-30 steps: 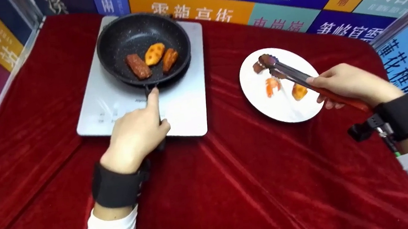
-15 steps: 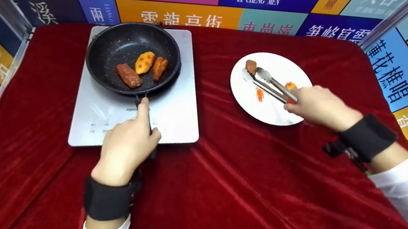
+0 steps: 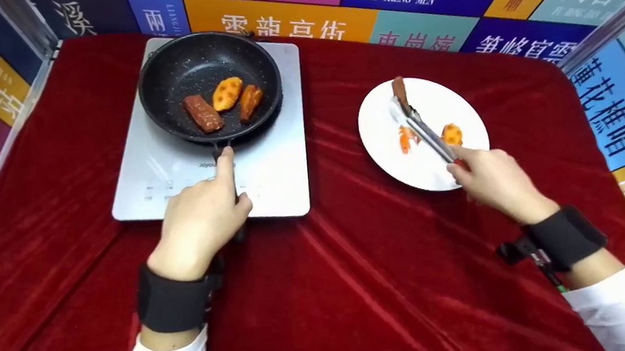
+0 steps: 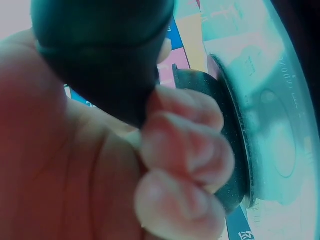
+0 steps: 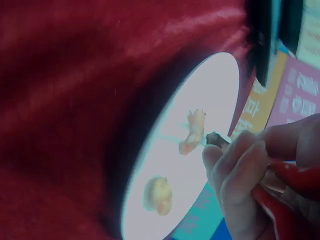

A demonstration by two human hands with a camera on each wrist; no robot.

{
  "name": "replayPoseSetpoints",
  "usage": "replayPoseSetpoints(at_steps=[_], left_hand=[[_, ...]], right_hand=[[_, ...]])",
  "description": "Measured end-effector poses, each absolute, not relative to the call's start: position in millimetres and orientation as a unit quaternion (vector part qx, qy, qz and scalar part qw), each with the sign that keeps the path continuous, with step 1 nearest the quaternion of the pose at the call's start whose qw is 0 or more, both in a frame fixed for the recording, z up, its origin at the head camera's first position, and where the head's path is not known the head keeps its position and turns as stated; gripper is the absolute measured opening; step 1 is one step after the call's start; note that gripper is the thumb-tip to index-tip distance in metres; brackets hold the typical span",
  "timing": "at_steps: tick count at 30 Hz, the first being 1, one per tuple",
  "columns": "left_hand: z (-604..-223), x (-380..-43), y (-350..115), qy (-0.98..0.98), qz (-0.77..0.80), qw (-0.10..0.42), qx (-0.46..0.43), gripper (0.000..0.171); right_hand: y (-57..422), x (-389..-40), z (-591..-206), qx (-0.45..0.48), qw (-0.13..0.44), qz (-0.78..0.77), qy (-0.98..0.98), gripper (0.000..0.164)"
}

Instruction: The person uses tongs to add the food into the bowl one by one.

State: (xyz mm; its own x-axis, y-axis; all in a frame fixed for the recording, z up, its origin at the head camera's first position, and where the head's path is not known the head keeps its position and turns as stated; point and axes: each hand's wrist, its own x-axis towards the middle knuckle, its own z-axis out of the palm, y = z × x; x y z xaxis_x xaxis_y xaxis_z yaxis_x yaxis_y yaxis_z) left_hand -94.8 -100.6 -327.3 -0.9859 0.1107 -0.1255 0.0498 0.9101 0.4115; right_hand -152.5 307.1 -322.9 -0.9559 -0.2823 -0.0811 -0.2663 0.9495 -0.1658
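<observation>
In the head view my left hand [image 3: 198,225] grips the black handle of a frying pan [image 3: 171,77], index finger stretched along it. The left wrist view shows fingers curled round that handle [image 4: 105,65]. My right hand [image 3: 488,182] holds metal tongs [image 3: 429,136] with red handles [image 5: 295,177]. Their tips are closed on a brown meat strip [image 3: 399,87] at the far left of a white plate [image 3: 380,135]. Whether the strip touches the plate, I cannot tell. A shrimp [image 3: 404,139] and a yellow spotted piece [image 3: 451,134] lie on the plate.
The pan stands on a silver induction cooker [image 3: 284,172]. Inside it lie a brown meat strip [image 3: 203,114], a yellow spotted piece [image 3: 227,93] and an orange-brown piece [image 3: 250,103]. Red cloth [image 3: 350,285] covers the table; printed panels [image 3: 282,28] rise behind.
My right hand has shifted left and nearer with the tongs. Their tips spread around the brown strip, then closed on it, and the strip turned. The left hand keeps its grip on the handle.
</observation>
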Motion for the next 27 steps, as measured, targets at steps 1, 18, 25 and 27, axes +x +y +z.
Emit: replayPoseSetpoints(at_steps=[1,18,25,27], left_hand=[[-327.6,-94.7,-100.0,0.974,0.208,0.074,0.041,0.071],[-327.5,-96.0,-100.9,0.977,0.194,0.073,0.043,0.070],[-328.2,-94.4,-101.0,0.978,0.195,0.069,0.036,0.070],[-328.8,-93.7,-99.7,0.977,0.197,0.073,0.033,0.071]], right_hand=[[310.1,-151.6,-323.8,-0.133,0.059,-0.092,0.985,0.033],[323.9,-130.3,-340.9,-0.137,0.010,-0.130,0.982,0.023],[317.4,-132.4,-329.3,-0.157,-0.029,-0.121,0.980,0.033],[314.3,-133.2,-323.9,-0.162,-0.041,-0.119,0.979,0.033]])
